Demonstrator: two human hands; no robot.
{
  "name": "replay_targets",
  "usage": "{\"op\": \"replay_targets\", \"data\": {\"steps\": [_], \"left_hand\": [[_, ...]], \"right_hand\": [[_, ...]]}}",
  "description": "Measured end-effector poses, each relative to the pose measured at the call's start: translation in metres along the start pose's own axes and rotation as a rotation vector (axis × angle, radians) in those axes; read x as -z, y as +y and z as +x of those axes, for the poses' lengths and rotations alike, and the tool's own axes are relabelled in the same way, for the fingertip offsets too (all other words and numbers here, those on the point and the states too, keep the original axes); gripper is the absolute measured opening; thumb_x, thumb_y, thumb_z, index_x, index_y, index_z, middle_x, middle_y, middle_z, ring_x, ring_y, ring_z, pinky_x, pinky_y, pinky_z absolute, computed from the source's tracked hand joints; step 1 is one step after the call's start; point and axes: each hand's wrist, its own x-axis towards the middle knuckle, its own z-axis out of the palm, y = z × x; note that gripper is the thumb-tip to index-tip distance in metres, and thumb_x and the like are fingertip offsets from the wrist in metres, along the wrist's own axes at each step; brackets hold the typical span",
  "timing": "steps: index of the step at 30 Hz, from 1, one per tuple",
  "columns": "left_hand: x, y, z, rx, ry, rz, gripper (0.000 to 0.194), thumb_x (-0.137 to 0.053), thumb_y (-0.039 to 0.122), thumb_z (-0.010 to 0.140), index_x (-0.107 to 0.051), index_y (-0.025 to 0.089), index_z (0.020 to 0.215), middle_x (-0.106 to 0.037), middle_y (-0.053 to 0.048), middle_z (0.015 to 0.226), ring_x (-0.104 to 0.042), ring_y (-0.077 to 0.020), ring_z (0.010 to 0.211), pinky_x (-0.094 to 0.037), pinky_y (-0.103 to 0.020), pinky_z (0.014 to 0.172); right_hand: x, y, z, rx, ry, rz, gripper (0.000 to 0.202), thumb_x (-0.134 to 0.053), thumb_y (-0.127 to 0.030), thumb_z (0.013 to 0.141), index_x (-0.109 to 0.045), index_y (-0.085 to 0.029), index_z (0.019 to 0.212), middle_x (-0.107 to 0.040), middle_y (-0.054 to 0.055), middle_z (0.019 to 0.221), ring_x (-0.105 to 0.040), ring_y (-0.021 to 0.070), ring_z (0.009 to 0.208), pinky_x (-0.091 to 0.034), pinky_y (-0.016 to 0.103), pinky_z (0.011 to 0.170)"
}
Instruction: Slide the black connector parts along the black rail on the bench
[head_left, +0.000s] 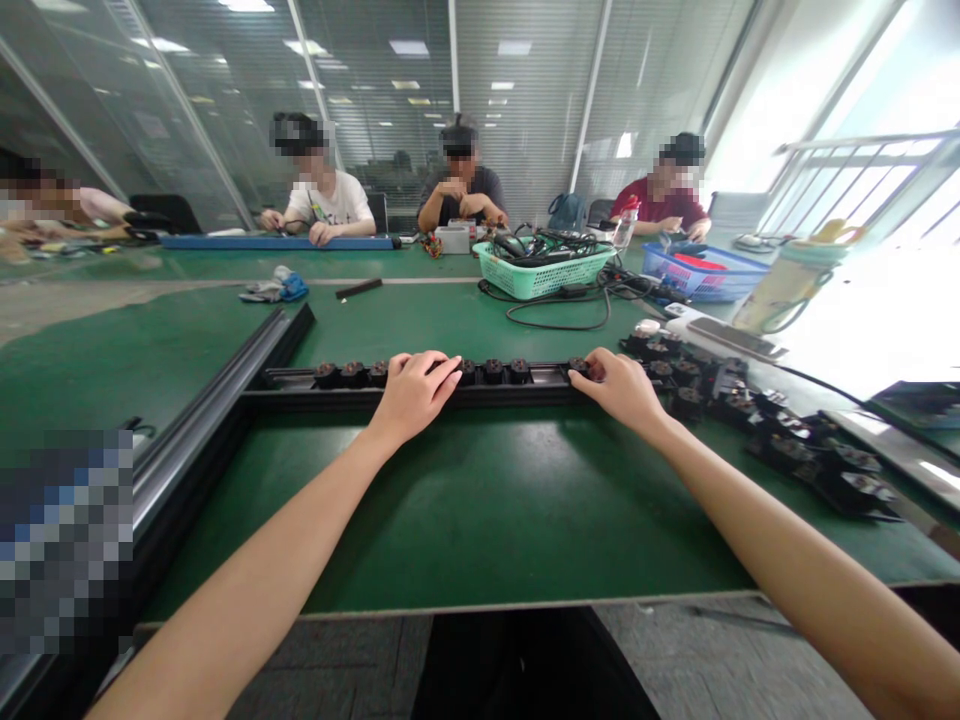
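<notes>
A long black rail [517,397] lies across the green table, with several small black round parts [493,371] standing in a row along its channel. My left hand [417,392] rests over the middle of the row, its fingers bent over parts that it mostly hides. Near the rail's right end, my right hand [619,386] has its thumb and fingers closed round one black part [577,366]. A short stretch of bare channel shows between that part and the others. At the left, the rail meets a longer black and silver rail [191,440] that runs toward me.
A heap of black parts [780,420] lies at the right. Beyond the rail are a green basket of cables [544,270], a blue basket [701,275], a bottle [795,280], gloves [276,286] and a black strip [359,289]. Several people sit across the table [420,540].
</notes>
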Motion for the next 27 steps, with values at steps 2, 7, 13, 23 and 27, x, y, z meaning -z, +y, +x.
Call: {"op": "replay_targets", "data": {"steps": [2,7,13,23,27], "left_hand": [[0.0003,0.0004,0.0001,0.003,-0.003,0.001,0.045,-0.035,0.041,0.108,-0.069,0.025,0.133,-0.070,-0.010,0.126,-0.061,-0.0257,0.117,-0.033,-0.047,0.103],[-0.0002,0.0000,0.0003,0.005,0.001,-0.004,0.045,-0.035,0.041,0.108,-0.069,0.026,0.133,-0.070,-0.010,0.125,-0.061,-0.0256,0.117,-0.033,-0.046,0.103],[-0.0014,-0.0008,0.0004,0.000,0.006,-0.006,0.044,-0.036,0.042,0.108,-0.069,0.026,0.132,-0.070,-0.010,0.125,-0.061,-0.0257,0.116,-0.033,-0.046,0.102],[0.0007,0.0015,0.0010,0.008,-0.002,-0.011,0.044,-0.036,0.040,0.108,-0.070,0.027,0.132,-0.070,-0.010,0.125,-0.061,-0.0257,0.116,-0.033,-0.047,0.103],[0.0005,0.0013,0.0011,0.008,0.000,-0.010,0.044,-0.036,0.041,0.108,-0.070,0.026,0.132,-0.070,-0.010,0.125,-0.061,-0.0257,0.115,-0.033,-0.047,0.102]], "right_hand": [[0.0001,0.0003,0.0002,-0.001,0.000,-0.003,0.024,-0.063,-0.047,0.085,-0.056,-0.025,0.082,-0.066,0.003,0.075,-0.061,0.0231,0.077,-0.040,0.033,0.071],[0.0009,0.0000,0.0000,-0.009,-0.002,-0.017,0.024,-0.063,-0.047,0.085,-0.056,-0.024,0.082,-0.067,0.003,0.076,-0.061,0.0233,0.077,-0.039,0.032,0.071],[0.0018,-0.0009,-0.0003,-0.019,-0.001,-0.015,0.023,-0.063,-0.047,0.085,-0.057,-0.024,0.081,-0.067,0.003,0.075,-0.062,0.0233,0.077,-0.039,0.032,0.070],[0.0015,0.0036,0.0012,-0.020,0.001,-0.042,0.024,-0.062,-0.048,0.085,-0.059,-0.024,0.081,-0.066,0.003,0.073,-0.061,0.0228,0.074,-0.039,0.032,0.069],[0.0019,0.0034,0.0010,-0.012,-0.004,-0.045,0.024,-0.061,-0.048,0.085,-0.058,-0.024,0.081,-0.066,0.003,0.073,-0.061,0.0231,0.075,-0.038,0.032,0.069]]}}
